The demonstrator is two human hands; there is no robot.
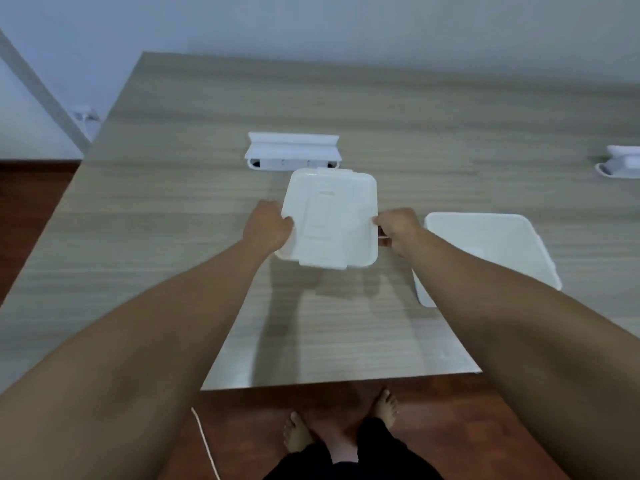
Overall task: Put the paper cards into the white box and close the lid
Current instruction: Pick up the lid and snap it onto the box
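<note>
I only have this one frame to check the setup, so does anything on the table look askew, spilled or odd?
Nothing spilled or damaged. The left hand and right hand hold the white lid above the table, slightly tilted. The open white box sits to the right, not under the lid. No paper cards can be made out.

White box (485, 244) near corner hidden behind the right forearm, its contents too washed out to tell, fingers (287, 224) of the left hand tucked under the lid (329, 220), white fitting (620, 166) cut off by the right edge, worktop (173, 220) corner hidden by the left arm
</note>
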